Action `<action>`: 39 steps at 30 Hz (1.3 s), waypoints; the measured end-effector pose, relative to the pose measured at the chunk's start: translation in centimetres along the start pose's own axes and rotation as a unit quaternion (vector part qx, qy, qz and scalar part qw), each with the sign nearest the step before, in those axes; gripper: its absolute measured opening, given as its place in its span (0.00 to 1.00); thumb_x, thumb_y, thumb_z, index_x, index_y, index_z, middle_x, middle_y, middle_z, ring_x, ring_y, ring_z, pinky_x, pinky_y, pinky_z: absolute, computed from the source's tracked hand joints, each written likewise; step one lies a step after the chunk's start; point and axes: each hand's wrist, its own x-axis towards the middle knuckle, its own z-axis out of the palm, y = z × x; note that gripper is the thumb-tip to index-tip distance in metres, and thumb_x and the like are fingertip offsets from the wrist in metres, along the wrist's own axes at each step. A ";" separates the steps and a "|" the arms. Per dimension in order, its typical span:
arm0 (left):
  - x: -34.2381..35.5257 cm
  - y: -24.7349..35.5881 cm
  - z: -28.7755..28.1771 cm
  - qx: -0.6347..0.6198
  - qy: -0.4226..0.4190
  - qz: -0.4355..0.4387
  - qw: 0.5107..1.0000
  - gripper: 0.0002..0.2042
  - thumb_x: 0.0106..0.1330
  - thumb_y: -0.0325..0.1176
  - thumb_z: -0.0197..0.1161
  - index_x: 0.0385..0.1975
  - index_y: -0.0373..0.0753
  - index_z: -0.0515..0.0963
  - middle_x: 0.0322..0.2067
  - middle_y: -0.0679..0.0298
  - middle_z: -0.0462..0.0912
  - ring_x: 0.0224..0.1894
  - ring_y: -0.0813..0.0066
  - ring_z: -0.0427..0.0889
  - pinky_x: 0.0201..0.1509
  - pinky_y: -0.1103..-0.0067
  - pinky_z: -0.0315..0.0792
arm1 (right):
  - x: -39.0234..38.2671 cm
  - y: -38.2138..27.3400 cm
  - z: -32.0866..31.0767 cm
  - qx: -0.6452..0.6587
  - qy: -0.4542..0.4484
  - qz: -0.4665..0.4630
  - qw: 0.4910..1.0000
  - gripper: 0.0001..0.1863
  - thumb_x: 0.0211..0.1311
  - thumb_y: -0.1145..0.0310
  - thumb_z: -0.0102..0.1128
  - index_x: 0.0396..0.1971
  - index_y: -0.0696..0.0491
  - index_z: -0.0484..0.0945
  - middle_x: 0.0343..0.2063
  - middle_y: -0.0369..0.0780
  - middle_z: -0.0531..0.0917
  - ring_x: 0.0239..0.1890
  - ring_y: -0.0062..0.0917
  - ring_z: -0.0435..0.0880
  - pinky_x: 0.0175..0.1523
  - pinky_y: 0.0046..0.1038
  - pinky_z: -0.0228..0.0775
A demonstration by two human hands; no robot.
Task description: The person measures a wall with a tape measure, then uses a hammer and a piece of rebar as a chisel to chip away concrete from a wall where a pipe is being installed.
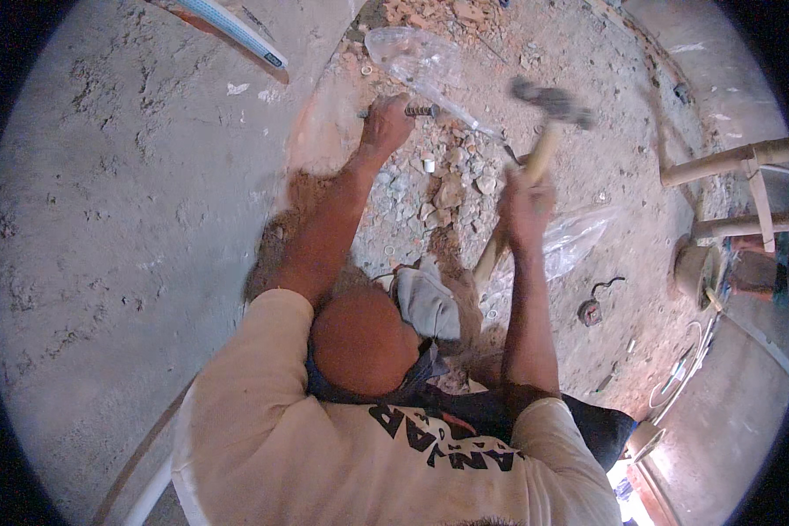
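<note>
Leftmost, the grey plastered wall [105, 219] stood rough beside me, with a channel already broken open along its corner down to reddish brick. My left hand [384, 123] was clenched around the steel chisel [412, 110], its tip set against that broken edge. Below it, rubble [447, 188] lay heaped on the dusty floor [605, 131], so a fair stretch was cut, though I judged more remained above. My right hand [526, 206] gripped the wooden handle of the hammer [548, 110], raised high, its head blurred. Clear plastic bags lay nearby.
</note>
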 end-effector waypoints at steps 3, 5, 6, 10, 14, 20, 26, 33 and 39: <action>0.1 0.2 -0.4 0.024 -0.048 -0.011 0.998 0.10 0.48 0.26 0.59 0.32 0.32 0.75 0.32 0.45 0.79 0.39 0.45 0.78 0.46 0.59 0.70 | 0.8 -2.2 0.0 0.094 0.150 -0.038 0.983 0.11 0.58 0.68 0.59 0.36 0.58 0.71 0.16 0.35 0.73 0.13 0.18 0.71 0.17 0.22 0.64; 0.4 1.7 -0.8 0.004 -0.050 -0.022 0.999 0.11 0.48 0.26 0.59 0.33 0.32 0.76 0.33 0.45 0.79 0.40 0.45 0.78 0.47 0.59 0.71 | 1.5 4.3 1.6 -0.019 0.197 -0.073 0.978 0.11 0.59 0.68 0.57 0.35 0.59 0.70 0.15 0.36 0.73 0.14 0.22 0.72 0.19 0.25 0.65; 0.3 1.9 -1.2 0.000 -0.051 -0.030 0.998 0.12 0.49 0.26 0.59 0.34 0.32 0.76 0.33 0.44 0.79 0.40 0.46 0.78 0.47 0.60 0.71 | 0.8 6.3 3.0 -0.112 0.164 -0.168 0.966 0.10 0.59 0.69 0.56 0.35 0.60 0.70 0.16 0.37 0.73 0.15 0.25 0.73 0.21 0.29 0.66; 0.1 1.1 -0.9 0.022 -0.037 -0.023 0.999 0.14 0.48 0.27 0.61 0.37 0.32 0.76 0.34 0.45 0.80 0.41 0.46 0.78 0.49 0.60 0.70 | -1.4 9.7 5.6 -0.164 -0.034 -0.147 0.975 0.10 0.59 0.69 0.56 0.38 0.57 0.72 0.18 0.36 0.73 0.16 0.23 0.72 0.22 0.29 0.66; 0.2 1.1 -1.1 0.023 -0.069 -0.030 0.997 0.14 0.48 0.28 0.62 0.37 0.33 0.76 0.34 0.46 0.80 0.42 0.47 0.78 0.50 0.60 0.69 | 0.8 6.5 0.8 -0.068 -0.059 -0.017 0.996 0.12 0.58 0.70 0.60 0.40 0.55 0.71 0.16 0.34 0.72 0.14 0.16 0.70 0.18 0.22 0.62; 0.4 1.1 -0.8 0.019 -0.095 -0.024 0.995 0.14 0.49 0.28 0.63 0.37 0.33 0.75 0.34 0.47 0.80 0.41 0.47 0.78 0.48 0.60 0.69 | 2.0 5.3 2.3 0.063 0.203 -0.055 0.976 0.09 0.59 0.70 0.59 0.36 0.57 0.72 0.16 0.35 0.73 0.14 0.19 0.71 0.18 0.23 0.63; 0.2 -0.1 -0.4 0.011 -0.080 -0.040 0.996 0.14 0.48 0.29 0.64 0.36 0.33 0.75 0.34 0.46 0.80 0.42 0.46 0.77 0.47 0.60 0.70 | -1.1 7.2 4.6 -0.126 -0.109 0.039 0.985 0.08 0.58 0.70 0.59 0.33 0.57 0.73 0.20 0.36 0.75 0.18 0.20 0.74 0.22 0.25 0.66; -0.5 -0.2 -0.2 0.024 -0.049 -0.006 0.999 0.15 0.48 0.31 0.67 0.34 0.34 0.75 0.33 0.46 0.80 0.42 0.46 0.78 0.47 0.60 0.70 | 0.6 0.4 1.3 0.147 0.126 0.001 0.981 0.07 0.60 0.70 0.56 0.29 0.54 0.68 0.13 0.34 0.71 0.11 0.17 0.70 0.15 0.22 0.62; 0.2 -0.2 -0.5 0.024 -0.057 -0.010 0.998 0.13 0.47 0.30 0.68 0.32 0.34 0.75 0.32 0.48 0.80 0.40 0.47 0.78 0.46 0.61 0.71 | -1.8 10.8 8.0 -0.196 0.040 -0.223 0.954 0.10 0.56 0.68 0.59 0.35 0.58 0.73 0.20 0.40 0.76 0.18 0.25 0.75 0.23 0.28 0.68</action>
